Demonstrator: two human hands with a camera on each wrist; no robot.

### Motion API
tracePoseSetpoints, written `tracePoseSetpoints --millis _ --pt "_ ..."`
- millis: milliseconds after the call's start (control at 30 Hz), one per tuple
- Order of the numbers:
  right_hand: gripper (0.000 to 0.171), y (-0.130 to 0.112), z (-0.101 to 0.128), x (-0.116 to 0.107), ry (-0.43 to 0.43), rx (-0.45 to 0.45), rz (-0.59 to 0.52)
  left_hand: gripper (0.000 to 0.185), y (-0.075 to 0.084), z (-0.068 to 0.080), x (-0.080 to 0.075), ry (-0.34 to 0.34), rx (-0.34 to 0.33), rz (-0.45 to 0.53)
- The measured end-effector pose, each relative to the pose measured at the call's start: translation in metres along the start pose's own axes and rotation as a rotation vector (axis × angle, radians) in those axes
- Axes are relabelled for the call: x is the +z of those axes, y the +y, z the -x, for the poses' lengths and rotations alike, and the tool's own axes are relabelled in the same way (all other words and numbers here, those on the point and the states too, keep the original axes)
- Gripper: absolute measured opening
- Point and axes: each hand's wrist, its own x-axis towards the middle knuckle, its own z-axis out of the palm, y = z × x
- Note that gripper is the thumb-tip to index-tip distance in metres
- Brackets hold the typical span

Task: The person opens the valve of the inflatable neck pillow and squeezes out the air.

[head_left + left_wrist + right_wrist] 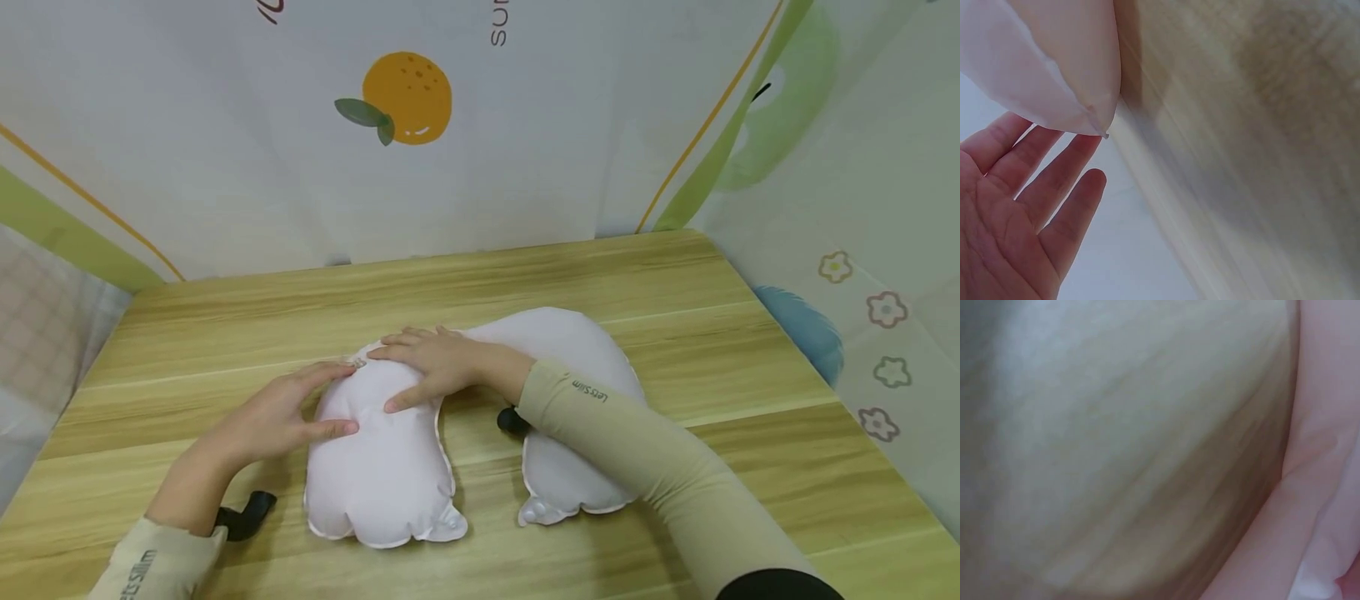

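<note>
A pale pink, puffed-up U-shaped neck pillow (382, 479) lies on the table with its two ends toward me. My left hand (270, 421) touches the outer side of its left arm, thumb and fingers spread along the bulge. In the left wrist view, the nearly straight fingers (1063, 178) of that hand meet the pillow's seam (1054, 75). Across the top of the same arm rests my right hand (442, 362), its fingers spread flat. A small clear piece (357, 362) shows beside the left fingertips. The right wrist view shows pillow fabric (1329, 394) but little of the hand.
The wood-grain table (750, 350) reaches back to a white curtain (525, 167) printed with an orange. Black curved pieces show at the left wrist (247, 517) and below the right wrist (513, 422). The right sleeve (645, 450) crosses over the pillow's right arm.
</note>
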Motion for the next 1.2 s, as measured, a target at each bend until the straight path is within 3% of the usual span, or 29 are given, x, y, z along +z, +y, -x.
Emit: tracePoseSetpoints --millis 467,1200 --pt "0.080 -0.0012 -0.0003 0.0012 -0.002 0.007 0.013 0.074 -0.0007 -0.0005 0.0009 -0.011 0.029 -0.010" --pt "0.081 0.0028 -0.0034 0.0094 0.006 0.009 0.010 0.078 -0.0013 0.0005 0.0039 -0.033 0.005 -0.012"
